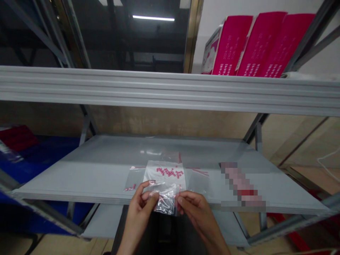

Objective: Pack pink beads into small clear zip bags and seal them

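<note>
Between my two hands is a clear zip bag point(167, 204) with a red line along its right end, held at the shelf's front edge. My left hand point(142, 203) pinches its left side between thumb and fingers. At the red-lined end, my right hand point(192, 205) pinches the other side. Just beyond lies a white sheet of paper point(152, 171) with many small pink-red beads point(170, 172) scattered on it. To its left rests another clear bag point(131, 178) with a few pink pieces in its corner. More clear red-lined bags point(198, 177) lie to the right.
A pixelated, blurred-out object point(240, 184) lies at the right of the grey shelf point(87, 166). Above runs a metal shelf beam point(159, 88), with magenta boxes point(233, 46) standing on the upper level. Something blue point(55, 152) is at the left, beyond the frame.
</note>
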Action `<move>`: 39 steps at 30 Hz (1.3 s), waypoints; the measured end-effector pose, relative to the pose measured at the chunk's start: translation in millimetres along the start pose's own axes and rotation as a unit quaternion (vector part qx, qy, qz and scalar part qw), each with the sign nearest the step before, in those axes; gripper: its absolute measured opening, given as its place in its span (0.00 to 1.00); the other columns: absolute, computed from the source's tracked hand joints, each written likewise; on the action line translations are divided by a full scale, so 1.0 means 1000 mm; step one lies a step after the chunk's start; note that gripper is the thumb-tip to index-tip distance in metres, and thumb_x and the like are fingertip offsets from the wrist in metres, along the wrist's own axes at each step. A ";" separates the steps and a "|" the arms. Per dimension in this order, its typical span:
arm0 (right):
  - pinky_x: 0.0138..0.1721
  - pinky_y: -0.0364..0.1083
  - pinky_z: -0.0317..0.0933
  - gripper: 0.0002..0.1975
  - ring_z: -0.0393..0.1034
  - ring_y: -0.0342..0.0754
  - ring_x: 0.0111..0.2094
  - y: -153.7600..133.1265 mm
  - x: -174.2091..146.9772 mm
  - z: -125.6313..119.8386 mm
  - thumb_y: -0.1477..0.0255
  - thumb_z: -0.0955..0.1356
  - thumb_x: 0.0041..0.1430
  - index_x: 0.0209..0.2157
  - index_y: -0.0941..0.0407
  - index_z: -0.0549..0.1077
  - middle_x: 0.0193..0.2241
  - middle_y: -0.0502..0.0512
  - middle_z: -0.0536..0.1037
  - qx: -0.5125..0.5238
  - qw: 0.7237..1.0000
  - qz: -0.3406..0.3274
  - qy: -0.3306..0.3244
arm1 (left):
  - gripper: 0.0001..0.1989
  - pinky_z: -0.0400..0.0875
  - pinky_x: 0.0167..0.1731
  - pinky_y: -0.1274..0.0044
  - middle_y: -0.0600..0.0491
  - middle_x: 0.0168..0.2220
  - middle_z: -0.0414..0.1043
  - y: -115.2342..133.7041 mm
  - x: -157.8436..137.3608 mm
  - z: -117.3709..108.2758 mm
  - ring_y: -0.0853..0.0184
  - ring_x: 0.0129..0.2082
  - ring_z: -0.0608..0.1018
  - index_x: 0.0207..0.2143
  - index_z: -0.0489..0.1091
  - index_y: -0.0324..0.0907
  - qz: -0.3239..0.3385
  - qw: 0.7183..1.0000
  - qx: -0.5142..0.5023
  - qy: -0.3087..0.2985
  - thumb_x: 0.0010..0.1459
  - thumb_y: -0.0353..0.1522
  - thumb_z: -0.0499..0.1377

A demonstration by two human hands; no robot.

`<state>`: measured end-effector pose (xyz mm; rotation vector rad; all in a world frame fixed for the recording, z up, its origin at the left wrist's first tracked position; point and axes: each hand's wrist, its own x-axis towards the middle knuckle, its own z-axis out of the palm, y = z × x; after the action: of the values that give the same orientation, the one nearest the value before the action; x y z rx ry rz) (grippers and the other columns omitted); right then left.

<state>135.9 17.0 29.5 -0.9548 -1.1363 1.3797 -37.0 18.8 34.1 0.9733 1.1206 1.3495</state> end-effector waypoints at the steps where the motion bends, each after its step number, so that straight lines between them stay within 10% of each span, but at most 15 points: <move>1: 0.26 0.41 0.59 0.16 0.66 0.43 0.23 0.001 0.000 0.000 0.60 0.74 0.51 0.23 0.59 0.78 0.21 0.53 0.76 0.001 1.000 0.006 -0.001 | 0.29 0.64 0.24 0.80 0.59 0.20 0.73 -0.001 0.000 -0.002 0.70 0.21 0.72 0.46 0.66 0.41 0.008 1.000 0.018 0.005 0.45 0.45 0.68; 9: 0.24 0.40 0.59 0.13 0.65 0.42 0.19 -0.005 -0.008 0.008 0.64 0.76 0.45 0.19 0.58 0.76 0.16 0.49 0.74 -0.057 0.997 0.007 0.050 | 0.17 0.67 0.46 0.68 0.48 0.45 0.73 0.010 -0.016 -0.005 0.56 0.46 0.74 0.43 0.69 0.45 0.235 0.921 0.262 0.169 0.51 0.39 0.62; 13: 0.22 0.40 0.60 0.12 0.67 0.43 0.19 -0.003 -0.014 0.027 0.66 0.76 0.42 0.18 0.57 0.74 0.16 0.49 0.74 -0.048 0.998 0.010 0.042 | 0.09 0.67 0.30 0.76 0.55 0.24 0.70 0.017 -0.026 0.001 0.64 0.27 0.74 0.26 0.67 0.45 0.232 0.925 0.300 0.001 0.56 0.37 0.58; 20: 0.25 0.40 0.61 0.05 0.68 0.43 0.21 -0.005 -0.020 0.033 0.73 0.73 0.45 0.20 0.57 0.76 0.18 0.49 0.75 -0.076 0.997 0.018 0.027 | 0.14 0.66 0.31 0.77 0.54 0.26 0.71 0.019 -0.032 -0.002 0.65 0.29 0.75 0.27 0.66 0.44 0.217 0.909 0.338 -0.112 0.65 0.36 0.51; 33: 0.20 0.39 0.54 0.07 0.63 0.41 0.17 -0.015 -0.028 0.035 0.75 0.66 0.48 0.18 0.55 0.68 0.15 0.47 0.68 -0.351 0.904 -0.174 0.173 | 0.11 0.64 0.25 0.76 0.57 0.19 0.66 0.025 -0.035 -0.006 0.67 0.22 0.72 0.21 0.60 0.44 0.352 0.810 0.467 -0.040 0.56 0.28 0.55; 36: 0.19 0.39 0.54 0.08 0.64 0.42 0.16 -0.017 -0.028 0.032 0.73 0.67 0.50 0.19 0.55 0.69 0.15 0.47 0.69 -0.336 0.916 -0.150 0.158 | 0.09 0.72 0.31 0.72 0.52 0.29 0.74 0.030 -0.034 -0.010 0.60 0.31 0.77 0.32 0.66 0.45 0.375 0.808 0.452 -0.045 0.52 0.36 0.63; 39: 0.19 0.39 0.56 0.08 0.65 0.42 0.17 -0.020 -0.030 0.030 0.71 0.67 0.51 0.20 0.55 0.68 0.16 0.47 0.69 -0.309 0.934 -0.116 0.135 | 0.45 0.72 0.49 0.60 0.39 0.56 0.68 0.027 -0.030 -0.012 0.47 0.55 0.72 0.60 0.56 0.44 0.397 0.785 0.461 -0.111 0.43 0.46 0.70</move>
<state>115.1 -16.4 55.1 -1.3527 -1.4436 0.6709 -52.1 -11.5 59.2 2.4802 1.2376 1.1992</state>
